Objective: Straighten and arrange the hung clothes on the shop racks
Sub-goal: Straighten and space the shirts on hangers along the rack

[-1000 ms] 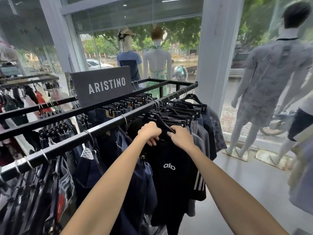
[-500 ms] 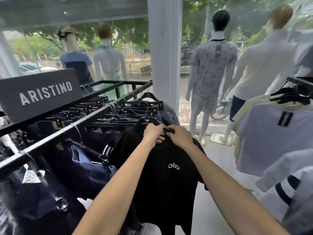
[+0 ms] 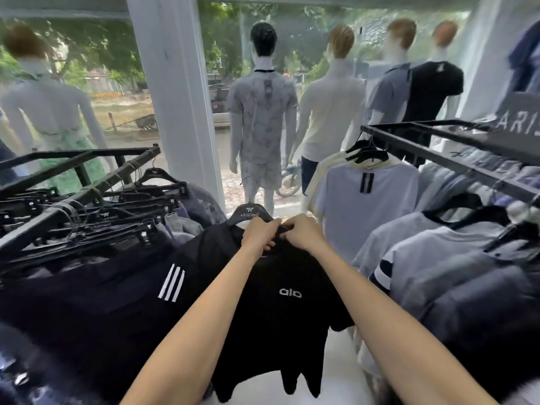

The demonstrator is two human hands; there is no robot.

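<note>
**Left rack** (image 3: 87, 195), taken as reference: its rail is carrying a packed row of dark clothes on black hangers, all turned one way so the row is reading evenly.

**Right rack** (image 3: 438, 157), across the aisle from the left rack, is holding pale shirts in the same manner.

**Black shirt** (image 3: 280, 317) is hanging just right of the left rack. It appears clear of the rail, probably drawn into the aisle for handling room.

**Hanger** (image 3: 249, 213) is sitting inside the collar; its hook is not showing.

**Left hand** (image 3: 258, 233) and **right hand** (image 3: 304, 232), also just right of the left rack, are each gripping the collar with curled fingers. They are likely centring the neckline so the shirt is hanging square.
</note>
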